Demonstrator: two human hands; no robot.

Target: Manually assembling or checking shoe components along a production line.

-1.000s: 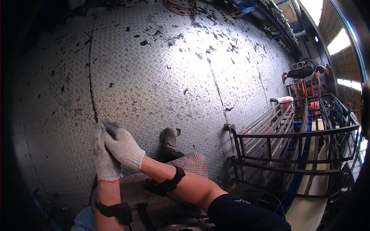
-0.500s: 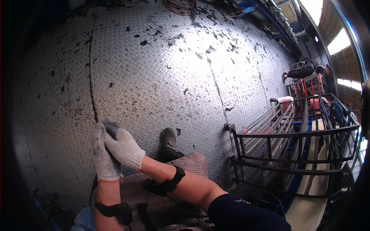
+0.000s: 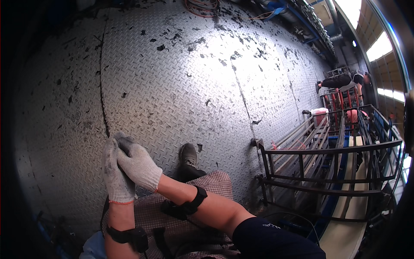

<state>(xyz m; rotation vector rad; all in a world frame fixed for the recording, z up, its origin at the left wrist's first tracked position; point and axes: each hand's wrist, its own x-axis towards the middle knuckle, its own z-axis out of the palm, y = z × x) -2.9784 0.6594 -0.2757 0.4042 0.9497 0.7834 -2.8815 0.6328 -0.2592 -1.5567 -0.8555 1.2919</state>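
My left hand and my right hand are pressed together at the lower left, each in a pale knitted work glove greyed at the fingertips. The fingers are closed against the other hand, the right thumb lying along the left glove. Whether anything lies between the palms is hidden. Orange edging shows at the left cuff. Both forearms wear a black strap with a small device. Beneath them is a brown checked apron.
A dark shoe stands on the steel tread-plate floor, which is strewn with black scraps. To the right is a dark metal rack of long bars. Beyond it, a person bends near red frames. A coiled hose lies at the far edge.
My hands and arms keep the same place and pose. Far off at the right, the bending person and a red-clad figure behind the rack have shifted slightly.
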